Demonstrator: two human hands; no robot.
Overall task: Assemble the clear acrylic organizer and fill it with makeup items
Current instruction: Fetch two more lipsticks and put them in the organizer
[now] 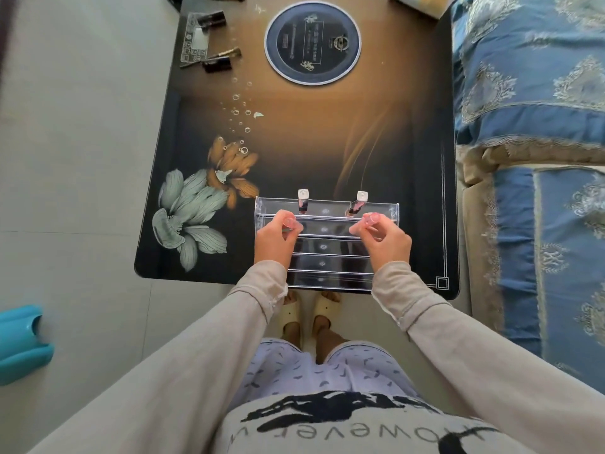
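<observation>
A clear acrylic organizer with stepped tiers (pixel 327 247) sits at the near edge of a dark glass table printed with pale and orange flowers (pixel 294 142), right in front of the standing person. Two small lipstick tubes with white square caps stand in its rear tier, well apart: one on the left (pixel 303 200) and one on the right (pixel 358 202), the right one leaning a little.

The left hand (pixel 275 239) is over the organizer's left side, fingers curled shut around a small clear pinkish round item (pixel 290 221) at the second tier. The right hand (pixel 386 239) mirrors it on the right side, fingers pinched on a similar pinkish round-topped item (pixel 371 219). What exactly these two items are is hard to tell.

At the table's far left corner lies a clear patterned acrylic panel (pixel 195 39) with several dark cosmetic tubes and a brush (pixel 219 57) beside and partly on it. A round dark inlaid disc with a white rim (pixel 312 42) sits in the far middle of the table. A blue patterned bedspread (pixel 530 93) borders the table's right side.
</observation>
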